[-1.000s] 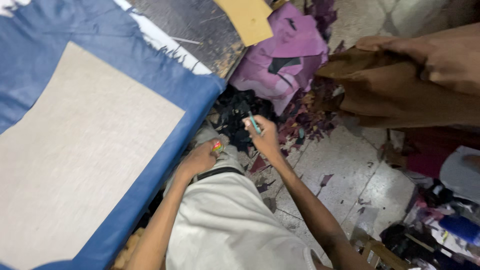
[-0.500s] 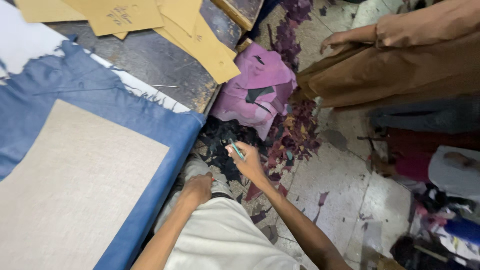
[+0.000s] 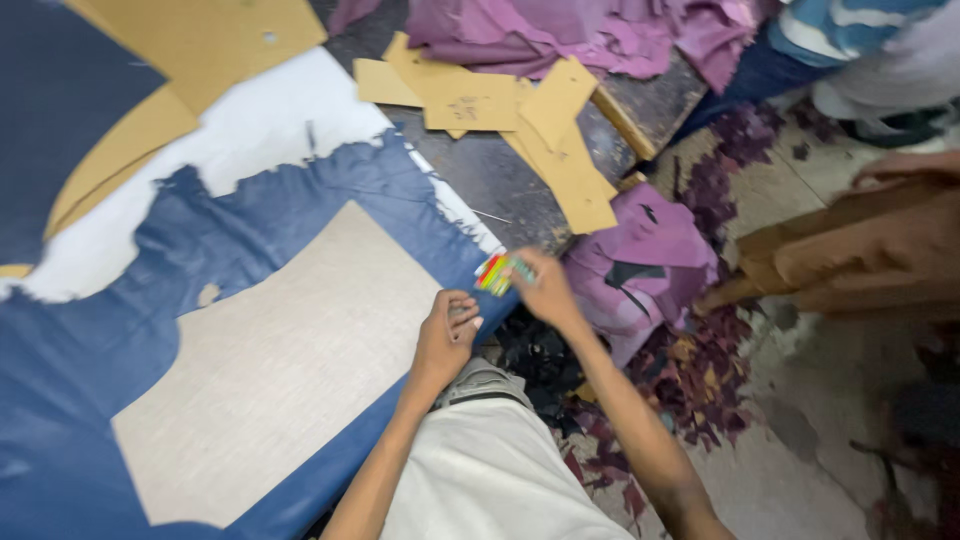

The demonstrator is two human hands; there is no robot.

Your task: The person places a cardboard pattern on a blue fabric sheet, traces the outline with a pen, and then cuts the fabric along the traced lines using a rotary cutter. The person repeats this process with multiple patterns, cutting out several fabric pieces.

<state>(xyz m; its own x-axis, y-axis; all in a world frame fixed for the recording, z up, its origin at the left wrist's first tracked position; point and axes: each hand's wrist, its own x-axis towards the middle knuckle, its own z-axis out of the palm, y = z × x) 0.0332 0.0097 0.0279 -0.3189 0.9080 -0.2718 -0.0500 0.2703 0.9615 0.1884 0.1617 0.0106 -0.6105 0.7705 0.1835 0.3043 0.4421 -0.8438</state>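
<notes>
Dark tabletop (image 3: 500, 180) carries a blue leather sheet (image 3: 150, 330) under a beige pattern panel (image 3: 290, 360); motion blur softens all detail. Right hand (image 3: 540, 290) is closed around a small multicoloured striped object (image 3: 495, 273), its kind unclear, at the sheet's near corner. Left hand (image 3: 447, 335) is loosely curled, fingertips on the sheet's edge; whether it grips cannot be told. Tan card templates (image 3: 560, 150) and purple leather offcuts (image 3: 640, 270) lie beyond.

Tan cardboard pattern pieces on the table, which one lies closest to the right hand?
The long narrow strip that slants down toward the table edge, ending just above the right hand; the other pieces lie farther up the table.
</notes>
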